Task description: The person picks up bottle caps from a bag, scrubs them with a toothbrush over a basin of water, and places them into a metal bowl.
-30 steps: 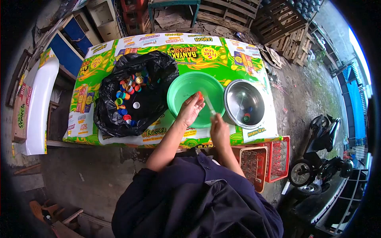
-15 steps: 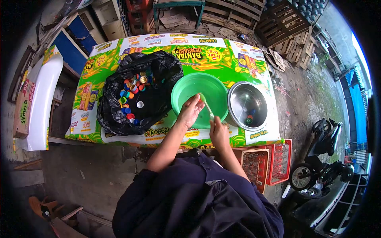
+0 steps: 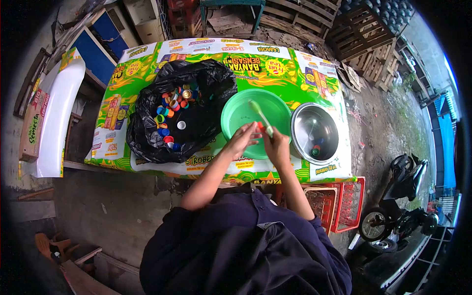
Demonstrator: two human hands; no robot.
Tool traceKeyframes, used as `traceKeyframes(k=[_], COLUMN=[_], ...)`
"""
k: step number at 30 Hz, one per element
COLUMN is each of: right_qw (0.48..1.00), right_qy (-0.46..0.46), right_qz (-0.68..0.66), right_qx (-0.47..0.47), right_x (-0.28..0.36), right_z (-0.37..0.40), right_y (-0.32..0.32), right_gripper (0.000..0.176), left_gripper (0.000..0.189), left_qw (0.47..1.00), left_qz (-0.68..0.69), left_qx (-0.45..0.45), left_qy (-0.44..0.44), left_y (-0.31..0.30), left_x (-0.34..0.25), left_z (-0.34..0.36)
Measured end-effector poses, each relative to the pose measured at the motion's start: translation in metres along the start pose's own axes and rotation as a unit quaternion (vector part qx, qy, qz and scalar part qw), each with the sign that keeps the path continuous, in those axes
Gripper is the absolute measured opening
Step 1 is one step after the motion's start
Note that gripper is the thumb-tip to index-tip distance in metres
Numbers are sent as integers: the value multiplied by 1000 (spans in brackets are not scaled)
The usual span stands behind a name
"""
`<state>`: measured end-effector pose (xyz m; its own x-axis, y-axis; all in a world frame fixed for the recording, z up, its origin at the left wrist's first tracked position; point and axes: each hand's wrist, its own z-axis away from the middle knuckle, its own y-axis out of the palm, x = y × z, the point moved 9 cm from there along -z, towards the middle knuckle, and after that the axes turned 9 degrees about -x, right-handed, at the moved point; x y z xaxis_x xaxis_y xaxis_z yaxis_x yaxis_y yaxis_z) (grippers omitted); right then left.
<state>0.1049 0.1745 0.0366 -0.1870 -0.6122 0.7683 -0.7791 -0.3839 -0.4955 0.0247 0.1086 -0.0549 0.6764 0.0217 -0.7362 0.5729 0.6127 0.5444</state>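
Over the near part of the green basin (image 3: 231, 115), my left hand (image 3: 243, 139) pinches a small red cap (image 3: 260, 126). My right hand (image 3: 278, 146) grips a pale-handled brush (image 3: 263, 118), its light green head raised over the basin. The brush handle passes close beside the cap. Left of the basin, a black plastic bag (image 3: 147, 105) lies open with many coloured bottle caps (image 3: 169, 109) in it. A steel bowl (image 3: 314, 123) stands to the right of the basin, with a few caps (image 3: 316, 149) at its bottom.
A bright printed cover (image 3: 295, 73) lies over the table. Bottle crates (image 3: 346, 204) stand below its near right edge. A box (image 3: 37, 125) and a white sheet roll (image 3: 59, 118) are at the left. Wooden pallets (image 3: 364, 37) and a parked motorbike (image 3: 393, 216) are farther right.
Both hands have come closer together and lower over the basin. The brush head now points up and away from my left hand, and a red cap shows at my left fingertips.
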Motion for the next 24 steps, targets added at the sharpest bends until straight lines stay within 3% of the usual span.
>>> traceKeyframes(k=[2,3,4,5,7,9,10,12,13,15,16,19,21,24], right_qw=[996,990,982,969,954,962,962,960,961,956,958,964,968,971], right_qy=[44,54,24,66,63,72,68,59,107,46,65,103,104,111], right_qz=[52,106,137,192,274,234,214,170,125,169,158,127,113,129], right_qx=[-50,-72,-129,-140,-106,-121,-154,-216,-221,-236,-229,-209,-198,-168], right_x=[-20,-21,-32,-37,-60,-78,-79,-78,-83,-74,-75,-76,-80,-70], right_z=[-11,-20,-21,-24,-21,-14,-11,-2,2,7,11,17,21,21], right_y=[-32,-56,-80,-99,-115,-126,-135,-150,-156,-165,-166,-159,-149,-137], right_gripper=[15,15,17,18,15,17,18,21,25,24,24,23,22,19], left_gripper=[36,37,37,36,36,36,34,33,32,31,31,35,41,47], left_qw=[954,868,815,748,558,611,574,602,609,629,638,767,756,760], left_qz=[-206,-296,-375,-463,-636,-627,-665,-652,-646,-621,-607,-428,-455,-550], left_qx=[-126,-185,-259,-340,-421,-407,-416,-393,-392,-367,-354,-287,-177,-57], left_qy=[180,354,359,331,327,261,233,242,241,290,315,383,436,341], left_y=[-26,-73,-86,-107,-157,-210,-213,-226,-226,-215,-202,-126,-62,-2], left_x=[-60,-77,-108,-127,-127,-106,-105,-99,-100,-109,-118,-133,-126,-85], left_z=[20,6,25,39,41,19,21,14,16,22,28,37,31,1])
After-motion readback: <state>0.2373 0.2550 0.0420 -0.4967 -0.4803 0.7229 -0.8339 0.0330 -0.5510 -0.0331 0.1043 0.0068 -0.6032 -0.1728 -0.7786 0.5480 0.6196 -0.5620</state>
